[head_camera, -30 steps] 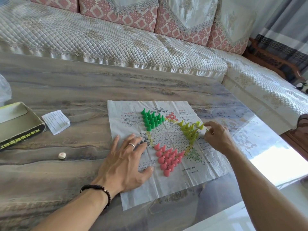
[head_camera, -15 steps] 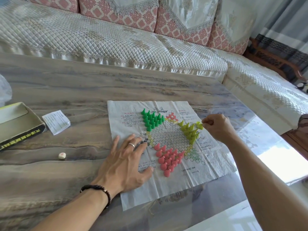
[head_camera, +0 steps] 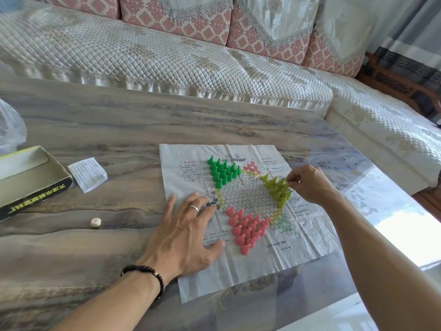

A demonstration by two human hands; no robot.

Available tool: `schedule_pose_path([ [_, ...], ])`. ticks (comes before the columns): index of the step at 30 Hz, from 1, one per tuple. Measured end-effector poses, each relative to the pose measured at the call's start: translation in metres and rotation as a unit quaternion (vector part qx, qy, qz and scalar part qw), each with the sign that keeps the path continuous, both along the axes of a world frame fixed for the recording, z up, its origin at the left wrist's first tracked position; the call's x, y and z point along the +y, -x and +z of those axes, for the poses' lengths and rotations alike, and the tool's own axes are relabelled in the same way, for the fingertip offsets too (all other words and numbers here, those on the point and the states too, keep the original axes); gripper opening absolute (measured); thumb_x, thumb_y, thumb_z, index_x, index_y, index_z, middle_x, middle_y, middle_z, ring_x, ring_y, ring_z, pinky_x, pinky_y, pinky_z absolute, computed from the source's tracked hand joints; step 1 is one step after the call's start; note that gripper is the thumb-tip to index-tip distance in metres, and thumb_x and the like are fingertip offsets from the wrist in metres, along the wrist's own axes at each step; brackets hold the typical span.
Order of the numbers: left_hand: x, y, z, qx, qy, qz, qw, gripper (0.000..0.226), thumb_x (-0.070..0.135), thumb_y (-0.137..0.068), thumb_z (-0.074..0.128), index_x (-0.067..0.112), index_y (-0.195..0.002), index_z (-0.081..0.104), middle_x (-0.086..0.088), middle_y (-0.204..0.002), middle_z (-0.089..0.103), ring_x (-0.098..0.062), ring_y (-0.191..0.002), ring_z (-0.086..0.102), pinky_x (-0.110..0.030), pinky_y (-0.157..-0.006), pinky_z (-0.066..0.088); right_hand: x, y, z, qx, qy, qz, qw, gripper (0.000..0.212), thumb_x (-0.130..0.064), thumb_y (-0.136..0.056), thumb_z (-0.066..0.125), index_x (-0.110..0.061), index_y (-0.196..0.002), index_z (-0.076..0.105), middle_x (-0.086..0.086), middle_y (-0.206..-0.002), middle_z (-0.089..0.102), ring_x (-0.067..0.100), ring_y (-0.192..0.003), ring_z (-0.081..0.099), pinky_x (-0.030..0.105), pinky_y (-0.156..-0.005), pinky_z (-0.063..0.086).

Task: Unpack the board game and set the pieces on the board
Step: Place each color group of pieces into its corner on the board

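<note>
the paper game board (head_camera: 241, 263) lies flat on the table (head_camera: 119, 130), creased along its folds, its near edge close to the table's front edge. three clusters of pawns stand on it: green pieces (head_camera: 223, 172) at the far left point, yellow-green pieces (head_camera: 278, 189) at the right point, pink pieces (head_camera: 247, 229) at the near point. the small print on the board is too fine to read.

the left hand (head_camera: 183, 237) rests flat on the board's left margin, its fingers (head_camera: 170, 206) straight and spread wide, holding nothing; a ring sits on one finger and a dark bead bracelet (head_camera: 148, 274) circles the wrist. the palm covers part of the printed text beneath it.

the right hand (head_camera: 310, 185) hovers at the far right of the yellow-green cluster, its fingers (head_camera: 292, 177) curled narrow with the tips at the top of the outermost pawn; whether they actually pinch it cannot be told, as the hand hides the contact.

left of the board lie a folded leaflet (head_camera: 87, 174), a small die (head_camera: 95, 222) and an open box (head_camera: 28, 177), the box cut off by the left frame edge. a clear plastic bag (head_camera: 9, 125) is also only partly in view. a quilted sofa (head_camera: 167, 58) runs behind the table.
</note>
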State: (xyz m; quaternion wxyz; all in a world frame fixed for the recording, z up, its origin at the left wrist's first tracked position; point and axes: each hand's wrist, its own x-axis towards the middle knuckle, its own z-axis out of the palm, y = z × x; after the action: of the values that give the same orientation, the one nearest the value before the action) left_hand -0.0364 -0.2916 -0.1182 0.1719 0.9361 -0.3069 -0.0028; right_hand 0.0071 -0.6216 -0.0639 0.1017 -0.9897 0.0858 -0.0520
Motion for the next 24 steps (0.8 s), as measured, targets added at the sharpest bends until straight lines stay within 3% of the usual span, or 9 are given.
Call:
schedule_pose_path([
  [4, 0.000, 0.000, 0.000, 0.000, 0.000, 0.000, 1.000, 0.082, 0.070, -0.082, 0.033, 0.027, -0.150, 0.022, 0.004, -0.160, 0.014, -0.012, -0.148, -0.004, -0.051, -0.119, -0.002, -0.003, 0.001, 0.001, 0.005, 0.006, -0.014, 1.000, 0.022, 0.002, -0.083, 0.060, -0.009, -0.100, 0.070, 0.001, -0.081, 0.067, 0.015, -0.071, 0.063, 0.031, -0.070, 0.055],
  [8, 0.000, 0.000, 0.000, -0.002, 0.006, 0.002, 1.000, 0.082, 0.070, -0.081, 0.034, 0.026, -0.150, 0.025, 0.004, -0.159, 0.017, -0.013, -0.148, -0.002, -0.050, -0.119, -0.003, -0.014, -0.002, 0.001, -0.057, 0.021, -0.038, 0.997, 0.022, 0.000, -0.085, 0.055, -0.012, -0.096, 0.070, 0.005, -0.091, 0.071, 0.022, -0.079, 0.066, 0.044, -0.074, 0.057],
  [13, 0.000, 0.000, 0.001, -0.001, 0.002, -0.001, 1.000, 0.082, 0.070, -0.082, 0.033, 0.027, -0.150, 0.021, 0.004, -0.160, 0.015, -0.012, -0.148, -0.003, -0.050, -0.119, -0.003, -0.017, -0.012, 0.001, -0.032, 0.019, -0.055, 0.998, 0.012, -0.009, -0.085, 0.065, -0.015, -0.094, 0.071, 0.006, -0.096, 0.071, 0.021, -0.085, 0.065, 0.044, -0.081, 0.055],
  [18, 0.000, 0.000, 0.001, 0.002, 0.005, 0.001, 1.000, 0.082, 0.070, -0.082, 0.032, 0.027, -0.151, 0.020, 0.005, -0.160, 0.013, -0.011, -0.148, -0.005, -0.050, -0.119, -0.005, -0.016, -0.023, -0.005, 0.027, 0.030, -0.059, 0.997, 0.017, -0.012, -0.084, 0.068, -0.016, -0.101, 0.070, 0.007, -0.102, 0.070, 0.021, -0.089, 0.065, 0.043, -0.084, 0.055],
  [24, 0.000, 0.001, 0.002, 0.000, 0.004, 0.000, 1.000, 0.081, 0.069, -0.082, 0.033, 0.027, -0.150, 0.021, 0.006, -0.159, 0.014, -0.011, -0.147, -0.004, -0.049, -0.119, -0.005, -0.012, -0.027, -0.004, 0.021, 0.036, -0.071, 0.997, 0.012, -0.008, -0.083, 0.066, -0.018, -0.086, 0.070, 0.005, -0.095, 0.072, 0.022, -0.086, 0.066, 0.044, -0.083, 0.055],
])
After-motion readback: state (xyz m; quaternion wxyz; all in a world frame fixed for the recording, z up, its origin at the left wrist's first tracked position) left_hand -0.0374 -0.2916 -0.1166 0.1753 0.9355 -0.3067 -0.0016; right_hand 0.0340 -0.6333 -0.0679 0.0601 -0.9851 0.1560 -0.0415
